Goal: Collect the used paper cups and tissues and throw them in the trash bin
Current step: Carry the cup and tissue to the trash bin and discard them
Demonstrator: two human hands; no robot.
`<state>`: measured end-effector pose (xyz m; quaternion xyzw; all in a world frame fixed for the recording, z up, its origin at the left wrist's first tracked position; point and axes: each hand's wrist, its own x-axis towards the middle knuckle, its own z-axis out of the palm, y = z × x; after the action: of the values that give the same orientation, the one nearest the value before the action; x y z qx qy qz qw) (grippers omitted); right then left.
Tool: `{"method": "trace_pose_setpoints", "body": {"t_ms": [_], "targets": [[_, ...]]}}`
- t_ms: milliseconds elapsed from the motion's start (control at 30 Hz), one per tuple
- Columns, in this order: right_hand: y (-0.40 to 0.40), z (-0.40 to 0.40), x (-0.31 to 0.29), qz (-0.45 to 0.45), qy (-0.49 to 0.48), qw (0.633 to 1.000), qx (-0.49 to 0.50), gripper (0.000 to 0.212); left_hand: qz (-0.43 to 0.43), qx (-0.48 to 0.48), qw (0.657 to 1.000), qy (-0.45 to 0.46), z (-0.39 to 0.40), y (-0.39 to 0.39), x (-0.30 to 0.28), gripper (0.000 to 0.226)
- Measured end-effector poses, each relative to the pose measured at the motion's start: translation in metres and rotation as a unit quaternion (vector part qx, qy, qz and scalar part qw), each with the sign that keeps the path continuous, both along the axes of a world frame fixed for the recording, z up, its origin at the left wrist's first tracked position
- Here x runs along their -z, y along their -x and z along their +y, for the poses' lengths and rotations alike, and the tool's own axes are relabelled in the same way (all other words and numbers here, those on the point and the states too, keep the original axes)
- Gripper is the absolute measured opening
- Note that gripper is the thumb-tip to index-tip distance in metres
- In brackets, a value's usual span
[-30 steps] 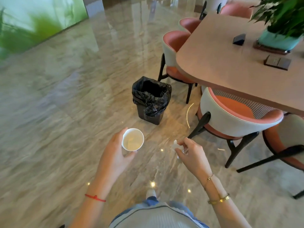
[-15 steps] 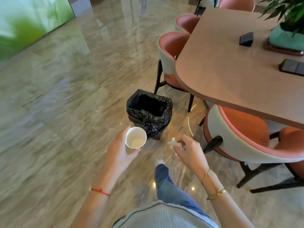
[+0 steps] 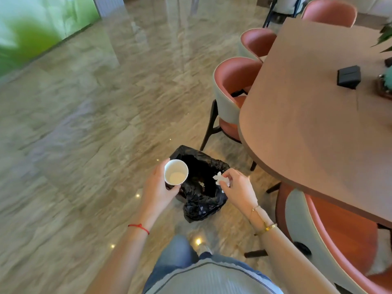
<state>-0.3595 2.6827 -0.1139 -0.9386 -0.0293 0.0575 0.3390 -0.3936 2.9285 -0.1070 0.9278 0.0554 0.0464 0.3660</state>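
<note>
A white paper cup (image 3: 176, 175) stands upright in my left hand (image 3: 158, 188), held over the left rim of the trash bin (image 3: 201, 200). The bin is small and lined with a black bag, and it stands on the floor just in front of me. My right hand (image 3: 237, 188) pinches a crumpled white tissue (image 3: 219, 178) above the bin's right rim. Some pale scraps lie inside the bin.
A brown table (image 3: 314, 124) reaches in from the right, with a small black box (image 3: 349, 76) on it. Pink chairs (image 3: 233, 92) stand tucked along its edge, one close to my right arm (image 3: 339, 240). Polished stone floor (image 3: 84, 134) spreads to the left.
I have walked up to the bin. Both hands, which were short of it, now hover over its opening, still holding the cup and the tissue.
</note>
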Motion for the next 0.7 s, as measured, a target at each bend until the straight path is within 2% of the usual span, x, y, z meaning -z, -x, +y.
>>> {"method": "trace_pose_setpoints", "body": {"t_ms": [333,533,700], "targets": [[-0.126,0.043,0.053,0.134,0.011,0.987,0.089,0.005,0.102,0.086,0.991,0.026,0.034,-0.169,0.063,0.077],[-0.164,0.066,0.067,0.193,0.012,0.971,0.139,0.03,0.176,0.132,0.974,0.059,0.05,-0.234,0.103,0.081],[-0.172,0.076,0.072,0.187,0.001,0.965,0.183,0.035,0.226,0.175,0.957,0.045,0.058,-0.266,0.125,0.097]]}}
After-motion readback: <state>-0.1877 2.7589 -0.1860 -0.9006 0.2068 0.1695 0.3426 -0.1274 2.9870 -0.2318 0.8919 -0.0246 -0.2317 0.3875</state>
